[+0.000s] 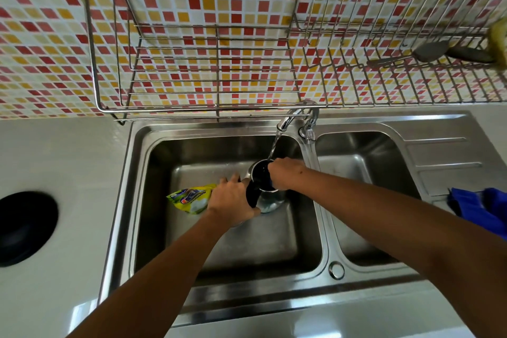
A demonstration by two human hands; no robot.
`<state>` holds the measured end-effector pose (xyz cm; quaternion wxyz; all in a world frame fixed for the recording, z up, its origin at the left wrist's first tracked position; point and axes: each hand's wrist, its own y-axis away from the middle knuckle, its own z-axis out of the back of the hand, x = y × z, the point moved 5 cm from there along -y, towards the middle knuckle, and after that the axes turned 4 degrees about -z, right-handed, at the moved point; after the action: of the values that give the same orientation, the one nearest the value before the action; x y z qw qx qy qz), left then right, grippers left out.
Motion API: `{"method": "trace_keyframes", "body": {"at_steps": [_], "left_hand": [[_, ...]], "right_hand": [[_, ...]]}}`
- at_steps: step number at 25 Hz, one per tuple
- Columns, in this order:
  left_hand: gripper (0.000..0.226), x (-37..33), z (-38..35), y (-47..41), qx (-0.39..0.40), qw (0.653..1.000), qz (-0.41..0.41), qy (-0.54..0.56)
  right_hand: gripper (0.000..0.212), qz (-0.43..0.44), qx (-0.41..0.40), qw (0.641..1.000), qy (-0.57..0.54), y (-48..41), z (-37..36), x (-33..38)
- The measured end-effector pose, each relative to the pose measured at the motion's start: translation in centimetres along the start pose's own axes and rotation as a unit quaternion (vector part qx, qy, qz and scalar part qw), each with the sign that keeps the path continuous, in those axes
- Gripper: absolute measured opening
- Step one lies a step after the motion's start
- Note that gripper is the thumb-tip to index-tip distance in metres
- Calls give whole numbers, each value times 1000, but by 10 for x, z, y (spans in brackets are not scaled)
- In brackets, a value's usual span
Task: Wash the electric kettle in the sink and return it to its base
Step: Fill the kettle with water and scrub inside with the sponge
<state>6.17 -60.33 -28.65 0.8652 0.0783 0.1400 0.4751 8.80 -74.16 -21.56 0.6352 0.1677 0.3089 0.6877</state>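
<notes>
In the sink (129, 200), left hand (231, 200) grips the kettle (270, 198), right hand (285, 176) apparently inside.

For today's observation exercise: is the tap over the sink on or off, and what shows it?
On. A stream of water falls from the tap into the open top of the kettle.

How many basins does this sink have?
2: the large left basin, where the kettle is held under the running tap, and the smaller right basin beside it.

Red-yellow mosaic wall tiles (55, 22), yellow sachet (192, 197), blue cloth (482, 208)
</notes>
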Motion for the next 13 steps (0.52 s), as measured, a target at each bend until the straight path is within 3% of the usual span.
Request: {"method": "trace_keyframes", "body": {"at_steps": [3,5,9,11,13], "left_hand": [[83,1,-2,0,1,1000,10,9],[82,2,-4,-1,-3,1000,13,11],[81,2,-9,-3,-10,1000,7,11],[80,2,-7,-4,-13,1000,4,4],[81,1,-6,-2,-15,1000,-1,-3]], "right_hand": [[24,34,113,988,-104,-3,-15,7],[23,58,78,982,-160,-6,-15,12],[27,31,-32,995,-91,-2,-14,14],[29,-10,-8,997,-76,0,-9,7],[17,-14,69,994,-89,-1,-10,0]]}}
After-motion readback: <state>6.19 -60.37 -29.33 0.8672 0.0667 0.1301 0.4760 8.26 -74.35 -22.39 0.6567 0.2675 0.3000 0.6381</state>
